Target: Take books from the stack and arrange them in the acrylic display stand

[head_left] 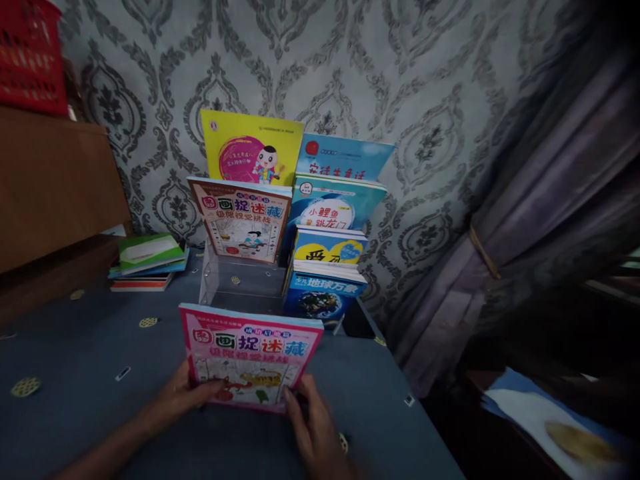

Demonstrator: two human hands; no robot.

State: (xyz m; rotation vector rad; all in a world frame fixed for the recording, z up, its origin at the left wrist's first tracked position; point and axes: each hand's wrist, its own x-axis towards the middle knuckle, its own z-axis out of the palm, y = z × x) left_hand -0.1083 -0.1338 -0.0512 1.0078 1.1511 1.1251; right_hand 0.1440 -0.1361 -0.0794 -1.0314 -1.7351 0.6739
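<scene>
Both hands hold a pink picture book [250, 347] upright by its lower corners, its cover facing me. My left hand [187, 390] grips the left side, thumb on the cover. On the right side my right hand [311, 417] pinches the book the same way; the fingers behind are hidden. Beyond it stands a clear rack [210, 283] with books in tiers. A brown picture book [245, 223] and a yellow book [253, 150] fill its left part. To the right are a light-blue book [345, 157], a teal book [335, 203], a yellow-and-blue book [327, 248] and a blue earth book [320, 297].
A pile of books [150, 257] lies at the back left of the dark tabletop [90, 360]. A wooden cabinet [55, 187] carries a red basket [33, 57]. A tied curtain [450, 313] hangs at the right, near the table's right edge. Patterned wallpaper [330, 53] covers the wall behind.
</scene>
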